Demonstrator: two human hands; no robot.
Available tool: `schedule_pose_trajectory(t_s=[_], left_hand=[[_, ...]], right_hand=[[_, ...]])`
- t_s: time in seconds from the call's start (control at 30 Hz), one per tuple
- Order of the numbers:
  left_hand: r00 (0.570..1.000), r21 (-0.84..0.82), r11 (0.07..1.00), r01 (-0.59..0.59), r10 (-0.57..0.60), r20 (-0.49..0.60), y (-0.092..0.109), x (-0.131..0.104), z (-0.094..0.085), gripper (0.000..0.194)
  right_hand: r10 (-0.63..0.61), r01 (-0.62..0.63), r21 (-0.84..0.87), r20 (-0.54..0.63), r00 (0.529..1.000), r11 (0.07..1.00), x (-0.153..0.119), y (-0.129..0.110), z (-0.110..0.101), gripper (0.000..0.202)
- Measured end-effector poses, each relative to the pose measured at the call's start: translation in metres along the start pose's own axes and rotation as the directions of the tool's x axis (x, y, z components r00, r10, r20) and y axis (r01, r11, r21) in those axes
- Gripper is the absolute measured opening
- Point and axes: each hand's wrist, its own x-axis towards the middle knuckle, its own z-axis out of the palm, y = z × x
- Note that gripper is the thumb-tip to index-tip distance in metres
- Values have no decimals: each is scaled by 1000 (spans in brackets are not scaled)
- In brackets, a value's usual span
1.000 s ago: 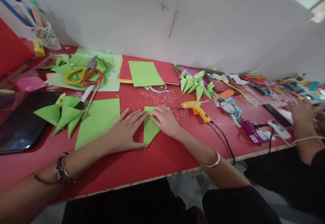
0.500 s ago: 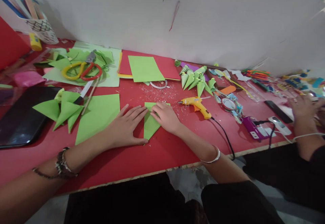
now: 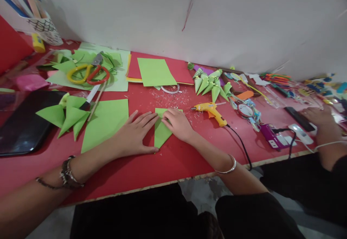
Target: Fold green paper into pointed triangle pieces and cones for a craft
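Note:
A small green paper with a slanting folded edge lies flat on the red table. My left hand is open, fingers spread, its fingertips and thumb at the paper's left edge. On the paper's upper right part rests my right hand, its fingers curled and pressed onto it, hiding that part. Beside my left hand lies a larger green sheet, and left of that stand folded green paper cones. A yellow glue gun is to the right of my right hand.
Scissors rest on green scraps at the back left, near a pen cup. Small rolled cones sit behind the glue gun. Its cord runs toward a purple power socket. Another person's hand is at the far right.
My hands stay nearly still on the folded paper. At the far right, the other person's hand has shifted slightly, and the whole view has moved a little.

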Motion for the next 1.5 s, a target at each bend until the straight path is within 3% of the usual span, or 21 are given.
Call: schedule_pose_trajectory(t_s=[0.47, 0.7, 0.87, 1.5], left_hand=[[1000, -7, 1000, -12, 12, 9, 2, -2, -2, 88], [999, -41, 999, -32, 31, -22, 7, -9, -6, 66], [991, -92, 986, -136, 137, 1, 11, -12, -9, 47], [965, -68, 966, -249, 254, 70, 7, -19, -10, 42]], right_hand=[[7, -7, 18, -4, 1000, 1000, 1, 1, 1, 14], [4, -4, 33, -7, 1000, 999, 0, 1, 2, 14], [9, -8, 37, -14, 1000, 999, 0, 1, 2, 14], [19, -19, 40, -4, 1000, 999, 1, 0, 0, 12]])
